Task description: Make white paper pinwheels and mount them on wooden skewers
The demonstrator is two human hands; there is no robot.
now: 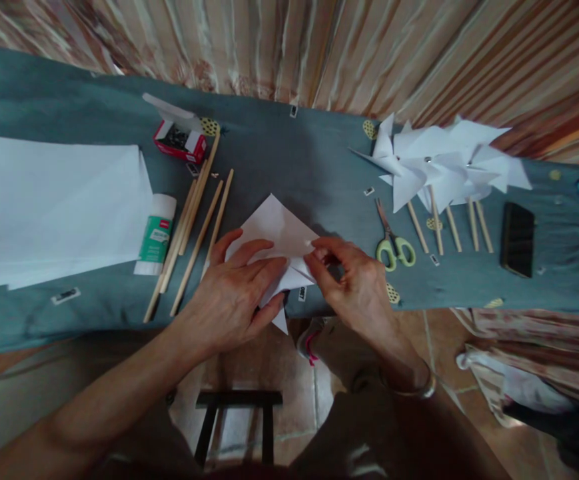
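Note:
A folded sheet of white paper (279,230) lies at the front edge of the table, one corner pointing away from me and another hanging over the edge. My left hand (239,287) grips it from the left, its fingers on top and the thumb underneath near the edge. At the paper's right side, my right hand (354,277) pinches the edge between thumb and forefinger. The fingers partly hide the folds.
Left: a paper stack (59,200), a glue stick (154,233), several wooden sticks (196,247) and an open red box (180,140) of small dark items. Right: green-handled scissors (394,250), several paper pinwheels (439,163) and a phone (518,240). A curtain (289,47) borders the back.

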